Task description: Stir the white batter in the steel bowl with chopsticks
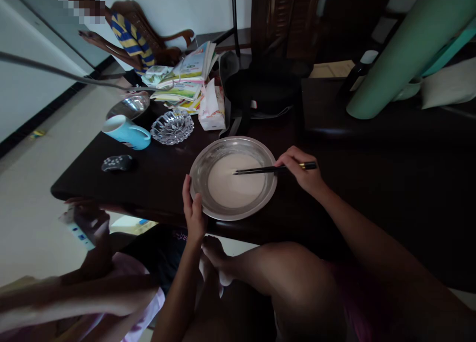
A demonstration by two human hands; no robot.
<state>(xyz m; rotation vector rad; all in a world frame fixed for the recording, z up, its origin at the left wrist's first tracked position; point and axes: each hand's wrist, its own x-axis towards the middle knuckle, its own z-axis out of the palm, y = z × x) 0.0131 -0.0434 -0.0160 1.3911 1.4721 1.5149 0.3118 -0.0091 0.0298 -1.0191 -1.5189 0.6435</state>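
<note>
A wide metal bowl (199, 166) stands on the dark wooden table near its front edge. Inside it is a pale, whitish liquid mixture (238, 191). My left hand (194, 210) grips the bowl's left rim, thumb on the near side and fingers along the outside. In my right hand (301, 168) is a pair of black chopsticks (260, 170) with gold bands near the top. They lie nearly level over the right rim, and their tips touch the middle of the mixture.
Behind the bowl are a cut-glass dish (172, 128), a tissue pack (212, 109), a light blue mug (128, 133), another metal bowl (130, 106), a dark mouse-shaped object (117, 163) and stacked books (186, 79). A person sits at my left; another, in stripes (132, 42), is at the back left.
</note>
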